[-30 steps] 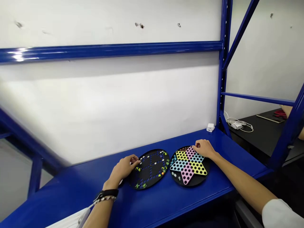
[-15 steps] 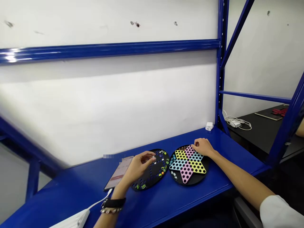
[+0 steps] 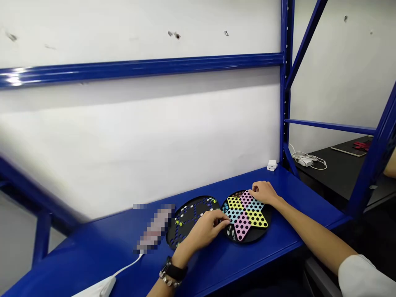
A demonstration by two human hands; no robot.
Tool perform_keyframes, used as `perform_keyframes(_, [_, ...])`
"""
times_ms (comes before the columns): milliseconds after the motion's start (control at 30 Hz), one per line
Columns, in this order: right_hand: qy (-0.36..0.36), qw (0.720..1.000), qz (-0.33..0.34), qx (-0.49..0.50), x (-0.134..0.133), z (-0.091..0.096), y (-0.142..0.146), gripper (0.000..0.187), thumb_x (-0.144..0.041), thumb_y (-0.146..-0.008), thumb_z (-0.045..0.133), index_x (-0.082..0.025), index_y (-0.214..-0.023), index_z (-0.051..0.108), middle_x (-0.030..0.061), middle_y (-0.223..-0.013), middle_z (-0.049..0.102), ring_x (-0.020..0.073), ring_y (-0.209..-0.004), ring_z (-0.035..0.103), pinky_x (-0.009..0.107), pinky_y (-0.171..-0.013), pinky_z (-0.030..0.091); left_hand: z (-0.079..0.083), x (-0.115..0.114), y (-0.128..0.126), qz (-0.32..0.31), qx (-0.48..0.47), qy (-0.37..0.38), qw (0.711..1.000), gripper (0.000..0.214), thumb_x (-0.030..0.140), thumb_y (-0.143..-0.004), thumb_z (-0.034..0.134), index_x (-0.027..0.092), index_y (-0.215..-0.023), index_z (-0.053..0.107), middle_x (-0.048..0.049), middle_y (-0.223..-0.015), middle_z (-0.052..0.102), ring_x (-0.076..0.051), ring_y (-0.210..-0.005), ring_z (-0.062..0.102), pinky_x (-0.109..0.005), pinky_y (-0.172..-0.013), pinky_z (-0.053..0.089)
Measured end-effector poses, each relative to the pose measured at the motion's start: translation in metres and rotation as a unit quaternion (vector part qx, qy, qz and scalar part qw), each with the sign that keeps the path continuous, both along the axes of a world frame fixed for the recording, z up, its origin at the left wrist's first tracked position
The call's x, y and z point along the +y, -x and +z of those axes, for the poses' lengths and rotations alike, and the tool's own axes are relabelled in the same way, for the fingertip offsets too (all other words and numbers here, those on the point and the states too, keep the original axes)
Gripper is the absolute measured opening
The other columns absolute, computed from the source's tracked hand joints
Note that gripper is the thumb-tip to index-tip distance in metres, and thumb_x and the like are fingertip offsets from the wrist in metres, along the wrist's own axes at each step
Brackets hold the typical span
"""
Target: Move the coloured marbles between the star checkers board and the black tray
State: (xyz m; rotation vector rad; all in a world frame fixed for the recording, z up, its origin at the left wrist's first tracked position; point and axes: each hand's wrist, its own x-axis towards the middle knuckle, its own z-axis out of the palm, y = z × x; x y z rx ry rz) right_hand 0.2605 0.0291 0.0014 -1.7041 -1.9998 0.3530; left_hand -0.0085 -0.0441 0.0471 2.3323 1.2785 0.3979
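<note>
The fingers [image 3: 220, 221] of the left hand [image 3: 202, 231] are pinched, any grip hidden, at a star-patterned Chinese checkers board [image 3: 244, 226] on the blue worktop [image 3: 198, 266]. Its light, slippery marbles [image 3: 230, 232] are best fingertip-pinched. The right hand [image 3: 262, 193] is laid loosely on the far edge, nothing grasped.

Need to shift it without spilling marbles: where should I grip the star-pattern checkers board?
Probably pinch the round star board by its bare black rim, near right, coming from the front: marbles and the left hand crowd its left side.
</note>
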Motion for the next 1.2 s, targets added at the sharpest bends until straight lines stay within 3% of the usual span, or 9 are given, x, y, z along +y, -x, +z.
perform_keyframes(133, [-0.002,1.000,0.002,0.004,0.000,-0.001,0.000,0.027,-0.037,-0.087,0.056,-0.020,-0.067,0.061,0.0002,-0.073,0.068,0.0141,-0.070,0.058,0.027,-0.072,0.032,0.000,0.024,0.021,0.060,-0.001,-0.056,0.997,0.039,0.047,-0.093,0.041,0.022,-0.094,0.071,-0.0062,-0.100,0.072,-0.021,-0.092,0.063,-0.031,-0.083,0.047])
perform_keyframes(267, [0.001,1.000,0.003,-0.004,0.000,0.000,0.000,0.029,-0.038,-0.088,0.055,-0.020,-0.067,0.062,0.0006,-0.074,0.068,0.0148,-0.071,0.059,0.028,-0.073,0.033,-0.015,0.068,0.049,0.139,0.007,-0.096,0.986,0.043,0.036,-0.093,0.034,0.020,-0.119,0.063,-0.0083,-0.123,0.065,-0.024,-0.114,0.059,-0.037,-0.100,0.044])
perform_keyframes(367, [0.002,1.000,0.001,-0.007,-0.001,0.001,0.000,0.028,-0.038,-0.088,0.055,-0.020,-0.068,0.062,0.0006,-0.074,0.068,0.0152,-0.072,0.059,0.028,-0.074,0.033,-0.029,0.090,0.057,0.132,0.055,-0.067,0.987,0.043,0.029,-0.087,0.039,0.020,-0.124,0.061,-0.0087,-0.128,0.062,-0.024,-0.119,0.057,-0.037,-0.104,0.043])
perform_keyframes(500, [0.006,1.000,0.001,-0.007,-0.001,0.002,0.000,0.028,-0.038,-0.088,0.055,-0.020,-0.068,0.063,0.0012,-0.073,0.068,0.0155,-0.071,0.059,0.028,-0.074,0.034,-0.038,0.097,0.052,0.127,0.099,-0.070,0.985,0.034,0.027,-0.085,0.045,0.021,-0.113,0.063,-0.0080,-0.119,0.066,-0.024,-0.112,0.060,-0.036,-0.099,0.045])
perform_keyframes(633, [0.004,1.000,0.002,-0.005,0.000,0.001,0.000,0.028,-0.039,-0.088,0.055,-0.021,-0.068,0.063,0.0014,-0.074,0.069,0.0157,-0.072,0.059,0.027,-0.073,0.033,-0.031,0.087,0.048,0.144,0.112,-0.078,0.980,0.026,0.031,-0.086,0.046,0.022,-0.102,0.064,-0.0072,-0.109,0.069,-0.024,-0.102,0.063,-0.034,-0.087,0.047])
perform_keyframes(767, [0.006,1.000,0.002,-0.005,0.000,0.000,0.000,0.027,-0.039,-0.087,0.056,-0.020,-0.069,0.063,0.0013,-0.074,0.069,0.0154,-0.072,0.059,0.027,-0.072,0.033,-0.013,0.061,0.037,0.170,0.031,-0.074,0.982,0.028,0.038,-0.086,0.048,0.021,-0.103,0.063,-0.0058,-0.104,0.070,-0.021,-0.089,0.064,-0.031,-0.078,0.047])
perform_keyframes(900, [0.001,1.000,0.007,-0.002,-0.001,0.000,-0.001,0.027,-0.038,-0.086,0.055,-0.020,-0.067,0.062,0.0006,-0.072,0.068,0.0146,-0.069,0.058,0.027,-0.070,0.032,0.002,0.017,0.008,0.068,-0.036,-0.039,0.996,0.025,0.040,-0.087,0.050,0.022,-0.096,0.063,-0.0029,-0.094,0.070,-0.018,-0.079,0.062,-0.028,-0.073,0.047])
perform_keyframes(1033, [0.008,1.000,0.004,-0.004,0.000,0.000,-0.001,0.027,-0.038,-0.086,0.057,-0.020,-0.067,0.062,0.0008,-0.072,0.068,0.0144,-0.068,0.057,0.027,-0.070,0.032,-0.002,-0.013,-0.010,-0.009,0.003,-0.010,1.000,0.017,0.036,-0.086,0.054,0.024,-0.085,0.066,-0.0019,-0.091,0.070,-0.018,-0.084,0.061,-0.028,-0.077,0.045])
perform_keyframes(1200, [0.010,1.000,0.006,-0.016,0.001,-0.001,0.000,0.025,-0.038,-0.087,0.056,-0.020,-0.071,0.064,0.0016,-0.076,0.069,0.0151,-0.072,0.059,0.027,-0.071,0.033,-0.007,-0.026,-0.005,0.021,0.003,-0.048,0.999,0.017,0.032,-0.090,0.049,0.023,-0.086,0.064,-0.0020,-0.090,0.067,-0.017,-0.084,0.060,-0.028,-0.078,0.046])
